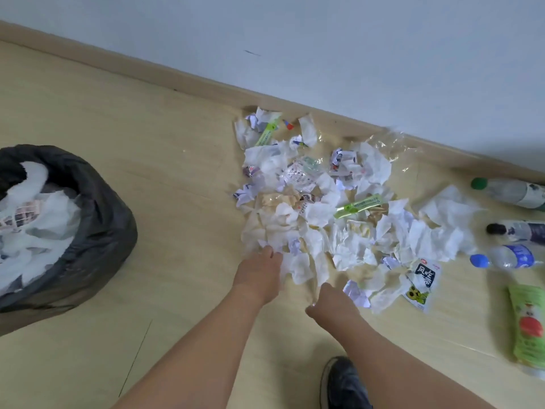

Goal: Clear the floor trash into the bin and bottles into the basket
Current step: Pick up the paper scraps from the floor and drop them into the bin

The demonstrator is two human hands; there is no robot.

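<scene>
Crumpled tissues and wrappers (321, 211) lie heaped on the wooden floor (177, 172) against the baseboard. The left hand (259, 276) pinches white paper at the pile's near edge; the right hand (330, 305) grips another piece just beside it. A black-lined bin (97, 219) stands left; three plastic bottles (513, 231) lie right.

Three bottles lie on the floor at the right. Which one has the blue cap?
The blue-capped bottle, nearest the person of the three. The middle bottle has a black cap, and the green-capped bottle lies nearest the wall.
</scene>
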